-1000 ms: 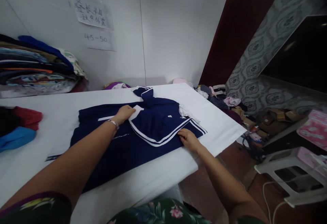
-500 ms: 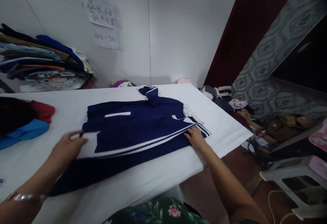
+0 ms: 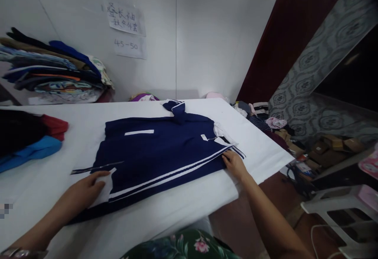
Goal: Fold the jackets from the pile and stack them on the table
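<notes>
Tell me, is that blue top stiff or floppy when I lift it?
The blue top looks floppy, since its far sleeve bends over. It probably won't roll, because it lies mostly flat on the table.

A garment (image 3: 165, 144) is lying on the surface (image 3: 260, 152), the left hand (image 3: 87, 190) resting at its left end, the right hand (image 3: 234, 164) at its right. Loose clothes (image 3: 49, 148) are lying farther left; behind them, a clothing stack (image 3: 56, 71) is standing before the wall (image 3: 206, 34). Right of the surface, a stool (image 3: 330, 196) is standing before cardboard boxes (image 3: 323, 152).
</notes>
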The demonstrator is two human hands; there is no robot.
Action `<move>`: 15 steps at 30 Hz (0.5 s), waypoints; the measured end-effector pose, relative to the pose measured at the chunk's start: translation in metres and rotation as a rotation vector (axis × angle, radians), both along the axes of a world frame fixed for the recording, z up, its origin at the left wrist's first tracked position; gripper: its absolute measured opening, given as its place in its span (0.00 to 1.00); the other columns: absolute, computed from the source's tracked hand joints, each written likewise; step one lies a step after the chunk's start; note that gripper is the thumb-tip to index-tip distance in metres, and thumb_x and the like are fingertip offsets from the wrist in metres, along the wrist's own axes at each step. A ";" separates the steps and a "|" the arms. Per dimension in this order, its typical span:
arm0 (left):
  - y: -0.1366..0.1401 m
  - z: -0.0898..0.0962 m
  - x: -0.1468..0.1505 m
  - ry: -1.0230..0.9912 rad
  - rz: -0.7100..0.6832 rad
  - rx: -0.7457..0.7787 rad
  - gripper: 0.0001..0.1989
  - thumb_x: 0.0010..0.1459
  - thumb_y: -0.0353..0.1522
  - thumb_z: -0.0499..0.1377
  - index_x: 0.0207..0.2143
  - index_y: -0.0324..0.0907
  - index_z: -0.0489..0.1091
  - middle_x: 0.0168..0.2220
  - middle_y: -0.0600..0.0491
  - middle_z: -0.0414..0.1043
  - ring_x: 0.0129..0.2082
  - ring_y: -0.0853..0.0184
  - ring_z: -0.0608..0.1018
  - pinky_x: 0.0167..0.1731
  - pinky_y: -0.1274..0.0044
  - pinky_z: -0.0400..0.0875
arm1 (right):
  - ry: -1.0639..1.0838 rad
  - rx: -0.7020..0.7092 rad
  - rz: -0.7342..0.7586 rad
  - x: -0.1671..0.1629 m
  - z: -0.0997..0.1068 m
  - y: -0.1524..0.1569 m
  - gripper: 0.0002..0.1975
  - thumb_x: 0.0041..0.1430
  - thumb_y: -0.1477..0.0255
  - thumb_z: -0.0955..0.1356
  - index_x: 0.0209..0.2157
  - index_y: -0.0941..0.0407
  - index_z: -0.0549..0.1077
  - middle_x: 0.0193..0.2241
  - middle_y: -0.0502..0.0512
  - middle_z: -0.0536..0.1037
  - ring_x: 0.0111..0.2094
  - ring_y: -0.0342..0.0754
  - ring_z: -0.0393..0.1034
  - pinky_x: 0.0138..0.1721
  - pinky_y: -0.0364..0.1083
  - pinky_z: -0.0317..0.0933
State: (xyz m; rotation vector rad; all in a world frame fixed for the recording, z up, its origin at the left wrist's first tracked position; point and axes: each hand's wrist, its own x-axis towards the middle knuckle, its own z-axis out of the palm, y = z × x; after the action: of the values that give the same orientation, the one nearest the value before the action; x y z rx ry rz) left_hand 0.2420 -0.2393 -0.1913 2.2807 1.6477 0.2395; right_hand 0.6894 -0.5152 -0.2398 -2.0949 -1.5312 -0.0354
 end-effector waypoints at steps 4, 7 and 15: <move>0.011 0.012 0.012 0.258 -0.021 0.015 0.25 0.56 0.46 0.46 0.45 0.44 0.75 0.43 0.44 0.78 0.40 0.51 0.79 0.38 0.64 0.72 | 0.042 0.228 -0.125 -0.001 0.009 -0.006 0.14 0.64 0.69 0.61 0.40 0.53 0.77 0.38 0.58 0.80 0.40 0.53 0.73 0.45 0.52 0.65; 0.017 0.029 0.048 0.216 -0.164 0.115 0.28 0.58 0.48 0.44 0.47 0.42 0.73 0.50 0.44 0.74 0.46 0.53 0.77 0.42 0.65 0.71 | -0.032 0.349 -0.197 0.006 0.015 0.004 0.14 0.63 0.66 0.62 0.42 0.54 0.77 0.44 0.61 0.78 0.48 0.55 0.70 0.52 0.56 0.62; 0.033 0.011 0.185 0.146 -0.393 -0.100 0.28 0.62 0.45 0.42 0.39 0.39 0.76 0.46 0.40 0.77 0.47 0.53 0.77 0.45 0.69 0.68 | 0.014 -0.076 -0.491 0.038 0.007 0.030 0.18 0.62 0.62 0.62 0.44 0.56 0.78 0.44 0.64 0.78 0.47 0.57 0.71 0.47 0.51 0.61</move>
State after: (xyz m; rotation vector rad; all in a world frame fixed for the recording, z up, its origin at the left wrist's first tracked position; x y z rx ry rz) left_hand 0.4272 -0.2060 -0.1798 2.5292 1.2025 -0.1011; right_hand 0.7277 -0.4849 -0.2325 -2.4764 -0.9905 -0.1414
